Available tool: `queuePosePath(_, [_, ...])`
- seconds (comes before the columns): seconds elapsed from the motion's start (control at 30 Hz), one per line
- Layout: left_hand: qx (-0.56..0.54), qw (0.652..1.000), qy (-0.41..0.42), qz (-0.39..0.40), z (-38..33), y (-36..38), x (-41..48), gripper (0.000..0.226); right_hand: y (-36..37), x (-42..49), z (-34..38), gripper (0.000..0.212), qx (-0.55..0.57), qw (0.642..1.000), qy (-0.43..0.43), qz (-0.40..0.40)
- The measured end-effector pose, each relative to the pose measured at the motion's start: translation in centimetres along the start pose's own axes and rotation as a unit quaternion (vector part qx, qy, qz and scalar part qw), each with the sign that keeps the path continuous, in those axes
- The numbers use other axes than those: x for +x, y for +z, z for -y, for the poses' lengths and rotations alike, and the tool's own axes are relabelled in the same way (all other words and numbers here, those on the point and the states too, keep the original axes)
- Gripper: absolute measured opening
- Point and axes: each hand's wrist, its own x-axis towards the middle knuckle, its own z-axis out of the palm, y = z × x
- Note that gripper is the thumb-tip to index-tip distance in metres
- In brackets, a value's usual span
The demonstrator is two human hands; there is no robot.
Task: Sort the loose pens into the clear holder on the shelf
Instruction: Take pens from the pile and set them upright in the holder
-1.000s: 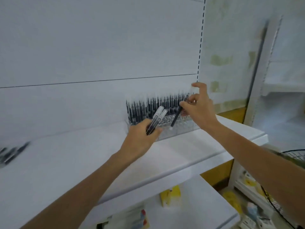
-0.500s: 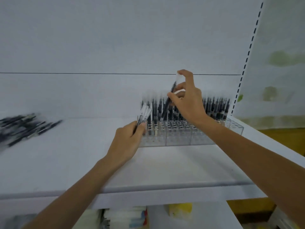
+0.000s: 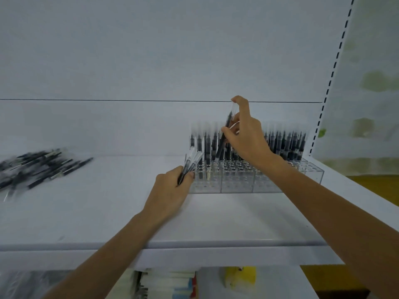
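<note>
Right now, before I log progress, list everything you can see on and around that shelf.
White shelf board: one, white, spans the view.
Clear plastic pen holder: one, transparent, back right of shelf.
Upright capped pens: many, black, standing in holder, mostly rear rows.
Loose pen pile: many, black, shelf's left, blurred.
Yellow packet: one, yellow, lower shelf.
Stacked packs: several, white and blue, lower shelf.
Single capped pen: one, black, tilted at holder.
Pen bundle: few, black, holder's left end.
Left hand: grips the bundle.
Right hand: pinches the single pen.
</note>
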Motion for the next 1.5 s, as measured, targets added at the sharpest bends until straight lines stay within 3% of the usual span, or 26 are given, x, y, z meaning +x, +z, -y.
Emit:
queuePosePath(0.27, [-0.005, 1.000, -0.016, -0.016, -0.2, -0.1, -0.3, 0.031, 0.4, -1.1, 0.9, 0.057, 0.011, 1.000, -0.020, 0.008])
queuePosePath(0.43, [0.016, 1.000, 0.006, -0.022, -0.4, -0.1, -0.7, 0.034, 1.8, -3.5, -0.1, 0.060, -0.053, 0.992, -0.011, 0.117])
queuePosePath(0.63, [0.022, 1.000, -0.008, -0.004, -0.4, -0.2, -0.5, 0.034, 2.0, -3.2, -0.8, 0.061, -0.018, 0.996, 0.010, 0.093])
queuePosePath(0.8, [0.012, 1.000, -0.016, 0.006, -0.3, -0.2, -0.5, 0.033, 1.6, -1.7, -0.4, 0.061, 0.036, 0.998, 0.017, -0.043])
queuePosePath(0.9, [0.012, 0.999, -0.027, 0.019, 0.0, -0.1, -0.2, 0.029, 1.1, -0.6, 0.3, 0.062, 0.041, 0.997, -0.004, -0.064])
queuePosePath(1.13, [0.004, 0.999, -0.043, 0.026, 0.4, 0.1, 0.1, 0.029, 2.3, -2.1, -0.1, 0.064, -0.038, 0.996, -0.010, 0.074])
queuePosePath(1.33, [0.017, 0.998, -0.038, 0.041, 0.5, 0.1, 0.1, 0.026, 3.3, -2.7, -0.7, 0.062, -0.095, 0.992, 0.011, 0.078])
queuePosePath(1.5, [0.017, 0.998, -0.044, 0.042, 0.4, 0.0, 0.0, 0.026, 3.0, -2.7, -0.9, 0.061, -0.045, 0.996, 0.030, 0.074])
